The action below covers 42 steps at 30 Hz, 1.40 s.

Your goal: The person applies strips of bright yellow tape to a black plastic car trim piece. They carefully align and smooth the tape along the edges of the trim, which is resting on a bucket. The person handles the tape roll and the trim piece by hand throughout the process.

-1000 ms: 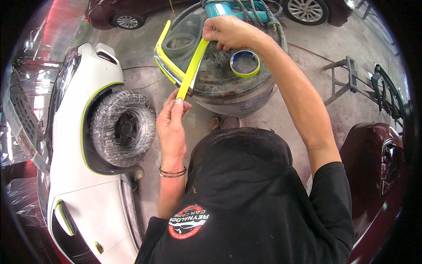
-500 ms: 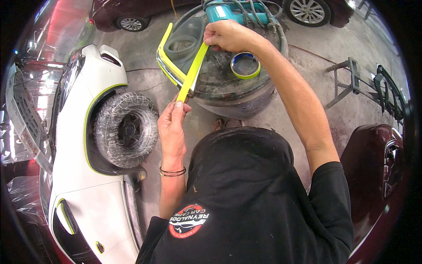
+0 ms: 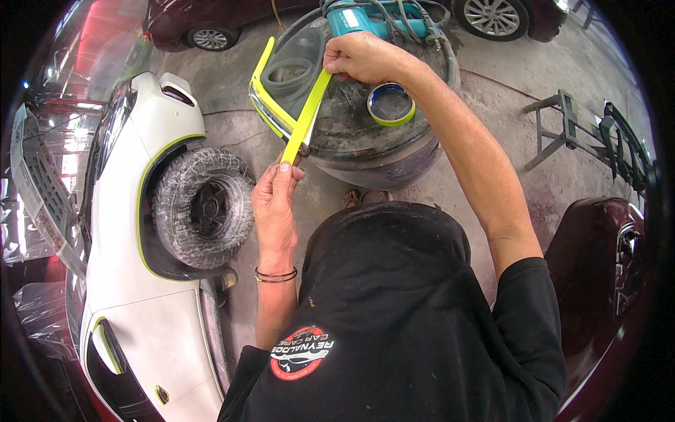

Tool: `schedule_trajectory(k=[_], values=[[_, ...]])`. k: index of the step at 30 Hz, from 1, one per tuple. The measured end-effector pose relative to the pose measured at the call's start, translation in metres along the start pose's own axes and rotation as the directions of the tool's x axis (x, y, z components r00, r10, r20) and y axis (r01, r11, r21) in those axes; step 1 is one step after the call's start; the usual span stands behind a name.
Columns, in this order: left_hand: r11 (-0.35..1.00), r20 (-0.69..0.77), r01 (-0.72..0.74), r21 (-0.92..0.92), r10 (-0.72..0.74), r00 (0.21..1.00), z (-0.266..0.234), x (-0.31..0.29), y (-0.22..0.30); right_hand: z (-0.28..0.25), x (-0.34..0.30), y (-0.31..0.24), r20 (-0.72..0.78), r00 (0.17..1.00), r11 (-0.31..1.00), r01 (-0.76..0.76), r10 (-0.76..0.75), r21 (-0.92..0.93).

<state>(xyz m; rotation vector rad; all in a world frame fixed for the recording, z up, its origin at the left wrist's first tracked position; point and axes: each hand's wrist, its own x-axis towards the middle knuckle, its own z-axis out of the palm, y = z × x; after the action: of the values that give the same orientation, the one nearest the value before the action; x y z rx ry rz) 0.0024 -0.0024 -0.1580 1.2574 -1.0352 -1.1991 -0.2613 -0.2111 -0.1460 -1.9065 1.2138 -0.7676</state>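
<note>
A strip of yellow-green masking tape (image 3: 306,121) is stretched between my two hands. My left hand (image 3: 276,193) pinches its lower end between thumb and finger. The upper end is pinched by my right hand (image 3: 362,58). Under the strip lies a grey car light or trim part (image 3: 285,90) with round openings, its left edge covered in the same tape. The strip runs along its right edge; whether it sticks there I cannot tell. Just right of the strip a tape roll (image 3: 391,105) rests on the dark round drum top (image 3: 344,130).
A teal power tool (image 3: 358,20) with coiled cable lies at the drum's far side. To my left stands a white car (image 3: 144,320) with taped edges and a dusty tyre (image 3: 202,207). At right are a metal stand (image 3: 559,130) and a dark red car panel (image 3: 590,260).
Almost nothing differs. The strip stays taut between both hands, with only a tiny shift of the hands and the view.
</note>
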Motion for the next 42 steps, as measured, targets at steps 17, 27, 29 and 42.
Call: schedule_trajectory(k=[17,27,29,42], values=[[0.999,-0.036,0.007,0.035,-0.006,0.999,0.001,-0.002,-0.005,-0.002,0.001,0.001,0.047,0.998,0.996,0.050,-0.047,-0.078],[0.990,-0.001,-0.055,0.127,0.055,0.998,-0.002,0.003,-0.014,0.002,0.003,0.015,-0.019,0.999,0.991,0.038,-0.036,0.128],[0.980,0.010,-0.093,0.174,0.092,0.996,0.002,0.004,-0.015,-0.003,0.002,0.011,0.018,1.000,0.987,-0.001,-0.002,0.162],[0.927,0.053,-0.221,0.303,0.215,0.975,0.001,0.007,-0.022,-0.005,-0.005,0.010,0.032,0.998,0.970,0.053,-0.063,0.238]])
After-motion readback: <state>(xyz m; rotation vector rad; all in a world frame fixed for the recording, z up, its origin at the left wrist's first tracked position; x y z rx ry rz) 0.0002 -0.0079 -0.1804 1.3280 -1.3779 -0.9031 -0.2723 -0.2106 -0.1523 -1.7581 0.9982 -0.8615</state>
